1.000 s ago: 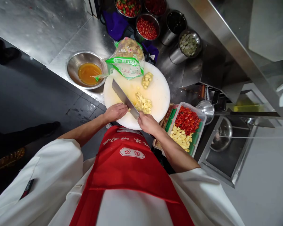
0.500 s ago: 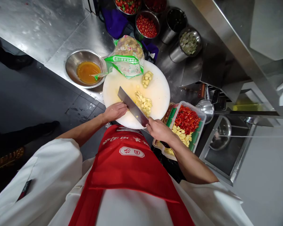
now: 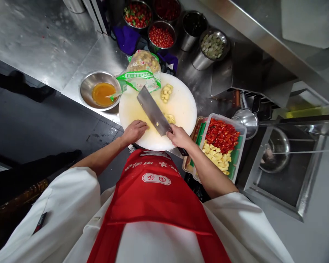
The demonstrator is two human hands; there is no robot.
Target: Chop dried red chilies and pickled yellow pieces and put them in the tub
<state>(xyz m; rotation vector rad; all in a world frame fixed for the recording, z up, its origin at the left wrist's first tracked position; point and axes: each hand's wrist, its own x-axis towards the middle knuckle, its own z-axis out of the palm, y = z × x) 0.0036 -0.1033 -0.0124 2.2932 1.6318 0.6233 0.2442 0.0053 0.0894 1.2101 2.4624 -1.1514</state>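
My right hand [image 3: 179,137] is wrapped round the handle of a cleaver [image 3: 152,110], whose broad blade slants up and left above the white round cutting board [image 3: 186,98]. A small pale bit clings to the blade. Left of the cleaver, my left hand [image 3: 135,130] rests on the board with its fingers curled together; what is under the fingertips is hidden. Beyond the blade lies a pile of pale yellow slices [image 3: 170,118], partly covered by it. A knobbly pale yellow piece like ginger [image 3: 166,93] sits farther back on the board.
A steel bowl of orange liquid [image 3: 104,94] stands left of the board. Behind lies a green-and-clear plastic bag [image 3: 144,67]. Steel pots of chopped red peppers [image 3: 161,36] and pale slices [image 3: 212,47] stand farther back. At right, a plastic container [image 3: 242,146] holds red and yellow pieces.
The cleaver has shifted up and its blade face now shows more broadly, covering much of the sliced pile. My left hand's fingers have curled and sit apart from the blade. The view has shifted slightly.
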